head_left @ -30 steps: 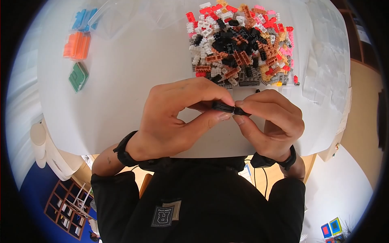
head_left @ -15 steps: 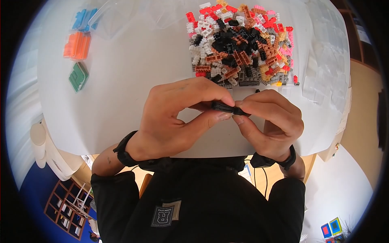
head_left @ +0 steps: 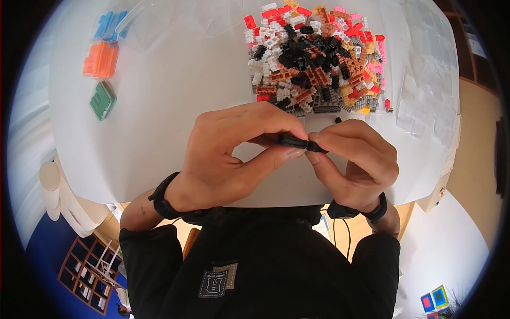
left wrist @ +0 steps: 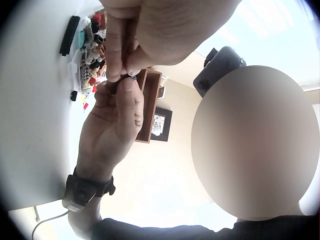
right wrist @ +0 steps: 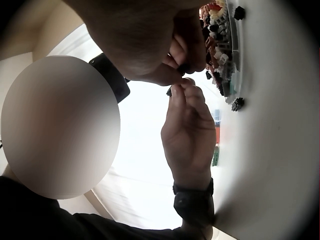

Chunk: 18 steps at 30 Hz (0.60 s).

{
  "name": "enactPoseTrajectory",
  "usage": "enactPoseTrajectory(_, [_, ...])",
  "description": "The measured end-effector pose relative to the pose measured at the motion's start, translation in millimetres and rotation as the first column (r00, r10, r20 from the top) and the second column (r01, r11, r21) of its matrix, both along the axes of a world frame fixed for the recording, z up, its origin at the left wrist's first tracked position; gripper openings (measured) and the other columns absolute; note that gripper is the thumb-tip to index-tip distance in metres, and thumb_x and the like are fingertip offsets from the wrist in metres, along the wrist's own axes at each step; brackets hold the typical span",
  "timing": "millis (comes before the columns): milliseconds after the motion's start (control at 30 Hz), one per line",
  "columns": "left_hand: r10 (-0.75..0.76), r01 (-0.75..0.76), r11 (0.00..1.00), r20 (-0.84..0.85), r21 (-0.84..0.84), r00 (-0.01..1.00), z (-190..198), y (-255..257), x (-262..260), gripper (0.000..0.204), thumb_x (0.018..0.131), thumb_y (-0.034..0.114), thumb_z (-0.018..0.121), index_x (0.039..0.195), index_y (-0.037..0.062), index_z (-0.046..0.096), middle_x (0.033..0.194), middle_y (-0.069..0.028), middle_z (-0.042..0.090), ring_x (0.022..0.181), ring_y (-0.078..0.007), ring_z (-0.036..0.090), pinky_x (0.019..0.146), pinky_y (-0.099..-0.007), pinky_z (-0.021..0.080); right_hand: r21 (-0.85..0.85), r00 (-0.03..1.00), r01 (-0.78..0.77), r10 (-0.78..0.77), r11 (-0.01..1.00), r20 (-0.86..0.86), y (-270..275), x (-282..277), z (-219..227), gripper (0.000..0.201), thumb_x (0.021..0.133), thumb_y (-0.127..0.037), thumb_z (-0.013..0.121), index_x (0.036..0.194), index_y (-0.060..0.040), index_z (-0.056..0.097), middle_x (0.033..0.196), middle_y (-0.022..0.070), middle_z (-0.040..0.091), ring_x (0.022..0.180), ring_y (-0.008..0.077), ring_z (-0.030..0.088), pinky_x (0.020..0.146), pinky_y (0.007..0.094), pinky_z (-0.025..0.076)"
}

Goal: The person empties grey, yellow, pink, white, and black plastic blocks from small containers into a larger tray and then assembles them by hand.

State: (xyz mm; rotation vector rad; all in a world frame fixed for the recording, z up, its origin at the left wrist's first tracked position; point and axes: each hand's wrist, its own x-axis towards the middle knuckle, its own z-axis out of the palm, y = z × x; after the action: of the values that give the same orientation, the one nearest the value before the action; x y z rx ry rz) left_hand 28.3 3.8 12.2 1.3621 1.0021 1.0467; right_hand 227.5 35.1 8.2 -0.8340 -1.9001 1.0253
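Both hands meet over the near part of the table. My left hand (head_left: 228, 151) pinches a dark toy-brick piece (head_left: 291, 141) between thumb and fingertips. Against its right end, my right hand (head_left: 361, 159) pinches a small black brick (head_left: 317, 147) between thumb and index finger. The two black parts meet end to end at the fingertips, largely covered by them in both wrist views. Just beyond the right knuckles, a loose black brick (head_left: 338, 120) lies on the table. The left wrist view also has a long black strip (left wrist: 70, 35) lying there.
A large heap of mixed bricks (head_left: 319, 64) spreads at the back, beyond the hands. Clear plastic boxes (head_left: 425, 80) stand at the right. Blue pieces (head_left: 110, 25), orange pieces (head_left: 101, 59) and a green piece (head_left: 102, 101) lie along the left of the white table (head_left: 149, 122).
The right hand has shifted very slightly toward the body, so the loose black brick beyond its knuckles shows more fully. Both hands keep their pinch, and the left hand looks unmoved.
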Motion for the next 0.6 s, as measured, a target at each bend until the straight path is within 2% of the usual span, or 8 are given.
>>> enactPoseTrajectory(433, [0.005,-0.005,1.0,-0.019,-0.007,1.0,0.6,-0.7,2.3,0.023,0.074,-0.014,0.064,0.096,-0.007,0.062,0.09,-0.0157,0.064,0.081,-0.0198,0.066,0.07,-0.0267,0.055,0.09,0.999,0.014,-0.017,0.996,0.034,-1.4,1.8,-1.9,0.031,0.059,0.008,0.075,0.088,0.0005,0.07,0.077,0.0113,0.064,0.058,0.0178,0.06,0.049,0.025,0.046])
enactPoseTrajectory(600, [-0.003,0.004,1.0,-0.053,0.019,0.999,0.4,0.5,0.4,0.024,0.072,-0.014,0.066,0.095,-0.0064,0.063,0.09,-0.0159,0.065,0.08,-0.0198,0.066,0.07,-0.0267,0.054,0.04,0.999,0.013,-0.014,0.999,0.04,-2.1,1.2,0.5,0.03,0.06,0.009,0.075,0.088,0.0004,0.07,0.077,0.0114,0.064,0.06,0.0186,0.061,0.05,0.0259,0.047])
